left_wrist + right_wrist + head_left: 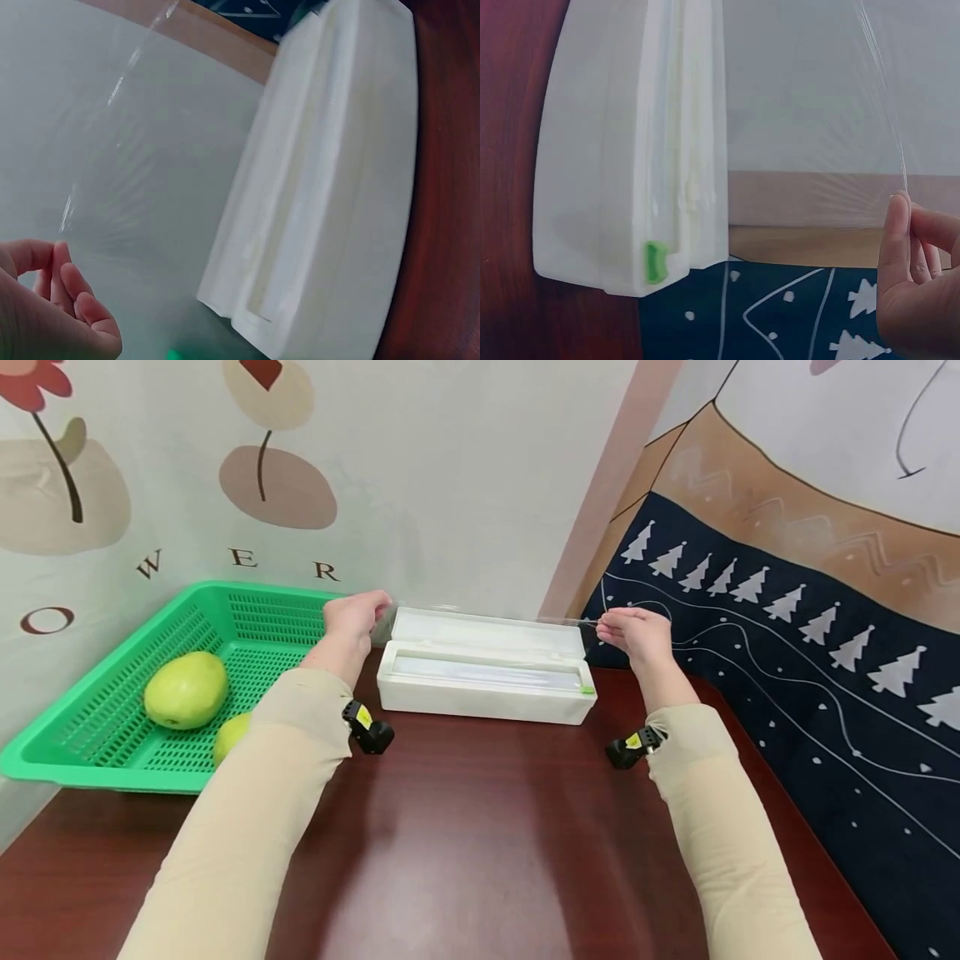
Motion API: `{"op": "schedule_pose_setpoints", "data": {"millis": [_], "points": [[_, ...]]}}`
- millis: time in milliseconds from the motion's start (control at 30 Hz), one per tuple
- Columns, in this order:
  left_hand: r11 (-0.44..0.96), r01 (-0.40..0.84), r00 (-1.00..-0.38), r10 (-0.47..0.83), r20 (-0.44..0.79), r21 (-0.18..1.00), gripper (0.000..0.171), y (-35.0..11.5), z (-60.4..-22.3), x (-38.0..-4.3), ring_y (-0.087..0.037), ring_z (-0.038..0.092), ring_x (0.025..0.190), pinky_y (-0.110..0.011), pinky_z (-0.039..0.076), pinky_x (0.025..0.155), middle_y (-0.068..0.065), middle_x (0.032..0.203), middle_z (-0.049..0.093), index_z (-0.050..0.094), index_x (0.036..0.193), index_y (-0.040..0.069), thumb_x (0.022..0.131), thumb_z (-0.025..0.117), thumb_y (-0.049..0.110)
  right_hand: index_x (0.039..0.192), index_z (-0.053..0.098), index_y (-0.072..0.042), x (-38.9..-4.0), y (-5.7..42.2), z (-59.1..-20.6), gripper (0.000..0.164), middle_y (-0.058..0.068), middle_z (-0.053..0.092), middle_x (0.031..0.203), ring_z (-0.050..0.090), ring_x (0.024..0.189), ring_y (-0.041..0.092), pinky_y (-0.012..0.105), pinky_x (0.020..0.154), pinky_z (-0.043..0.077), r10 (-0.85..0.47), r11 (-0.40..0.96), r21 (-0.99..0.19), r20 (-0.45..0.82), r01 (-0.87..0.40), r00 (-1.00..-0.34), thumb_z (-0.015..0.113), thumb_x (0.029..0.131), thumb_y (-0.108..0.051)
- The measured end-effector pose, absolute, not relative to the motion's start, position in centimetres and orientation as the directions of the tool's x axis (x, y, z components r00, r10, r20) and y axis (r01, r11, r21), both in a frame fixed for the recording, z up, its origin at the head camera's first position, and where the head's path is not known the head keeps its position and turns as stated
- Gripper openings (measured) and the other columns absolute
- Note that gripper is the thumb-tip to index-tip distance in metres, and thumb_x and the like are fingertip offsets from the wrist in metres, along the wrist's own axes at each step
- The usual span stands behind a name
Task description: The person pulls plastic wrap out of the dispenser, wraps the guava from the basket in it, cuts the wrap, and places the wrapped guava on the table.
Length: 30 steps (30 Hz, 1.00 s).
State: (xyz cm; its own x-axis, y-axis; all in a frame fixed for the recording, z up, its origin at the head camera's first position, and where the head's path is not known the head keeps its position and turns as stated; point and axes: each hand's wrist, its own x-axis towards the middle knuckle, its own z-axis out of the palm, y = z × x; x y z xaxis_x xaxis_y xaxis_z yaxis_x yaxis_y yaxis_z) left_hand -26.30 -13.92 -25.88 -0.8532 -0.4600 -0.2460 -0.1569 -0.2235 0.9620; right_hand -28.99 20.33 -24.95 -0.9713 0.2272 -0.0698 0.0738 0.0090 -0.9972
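A white cling film dispenser box (483,695) stands on the table with its lid (487,633) tipped back. A small green slider (656,262) sits at its right end. Clear cling film (127,180) stretches up and back from the box, its edge drawn taut between both hands. My left hand (354,620) pinches one corner of the film between thumb and forefinger, behind the box's left end. At the right end my right hand (637,633) pinches the other corner the same way.
To the left stands a green plastic basket (97,768) holding a yellow-green fruit (186,690) and a second fruit (228,737) partly covered by the left sleeve. Patterned cloth (750,635) hangs along the right. The dark red-brown table (457,843) reaches toward me.
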Motion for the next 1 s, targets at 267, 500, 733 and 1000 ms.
{"op": "schedule_pose_setpoints", "data": {"millis": [267, 500, 733, 1000], "points": [[-0.245, -0.163, -0.868, -0.424, -0.257, 0.956, 0.014, -14.4, -24.3, -25.5, -0.010, 0.043, 0.062, -0.019, 0.038, 0.060, 0.008, 0.052, 0.051, 0.056, 0.072, 0.013, 0.080, 0.066, 0.010, 0.091, 0.062, -0.005, -28.0, 20.3, -23.3, 0.003, -0.006, 0.066, 0.068, 0.065, 0.061, 0.005, 0.015, 0.064, 0.054, 0.219, 0.016, -1.000, -0.012, 0.016, -0.976, 0.062, 0.088, -0.005], [-0.290, -0.115, -0.884, -0.406, -0.231, 0.950, 0.014, -14.4, -23.0, -24.7, -0.009, 0.044, 0.062, -0.016, 0.038, 0.056, 0.007, 0.055, 0.053, 0.057, 0.070, 0.013, 0.081, 0.066, 0.011, 0.077, 0.066, -0.011, -27.1, 20.3, -22.0, 0.011, -0.004, 0.067, 0.068, 0.066, 0.060, 0.007, 0.016, 0.063, 0.054, 0.232, -0.054, -0.997, 0.039, -0.053, -0.972, 0.064, 0.086, -0.005], [-0.386, -0.054, -0.899, -0.382, -0.213, 0.921, 0.017, -14.4, -21.5, -24.0, -0.008, 0.047, 0.060, -0.015, 0.039, 0.056, 0.005, 0.054, 0.052, 0.059, 0.065, 0.011, 0.080, 0.065, 0.004, 0.075, 0.066, -0.012, -26.5, 20.4, -20.8, 0.013, -0.002, 0.068, 0.069, 0.066, 0.061, 0.007, 0.016, 0.063, 0.054, 0.217, -0.082, -0.993, 0.065, -0.085, -0.974, 0.064, 0.086, -0.005], [-0.446, -0.016, -0.917, -0.350, -0.190, 0.895, 0.024, -14.5, -20.0, -23.4, -0.006, 0.048, 0.056, -0.014, 0.037, 0.053, 0.004, 0.051, 0.053, 0.062, 0.057, 0.010, 0.079, 0.063, 0.001, 0.078, 0.068, -0.011, -25.5, 20.6, -19.3, 0.005, -0.001, 0.068, 0.072, 0.067, 0.064, 0.008, 0.016, 0.065, 0.054, 0.199, -0.102, -0.988, 0.090, -0.112, -0.976, 0.068, 0.083, -0.009]]}}
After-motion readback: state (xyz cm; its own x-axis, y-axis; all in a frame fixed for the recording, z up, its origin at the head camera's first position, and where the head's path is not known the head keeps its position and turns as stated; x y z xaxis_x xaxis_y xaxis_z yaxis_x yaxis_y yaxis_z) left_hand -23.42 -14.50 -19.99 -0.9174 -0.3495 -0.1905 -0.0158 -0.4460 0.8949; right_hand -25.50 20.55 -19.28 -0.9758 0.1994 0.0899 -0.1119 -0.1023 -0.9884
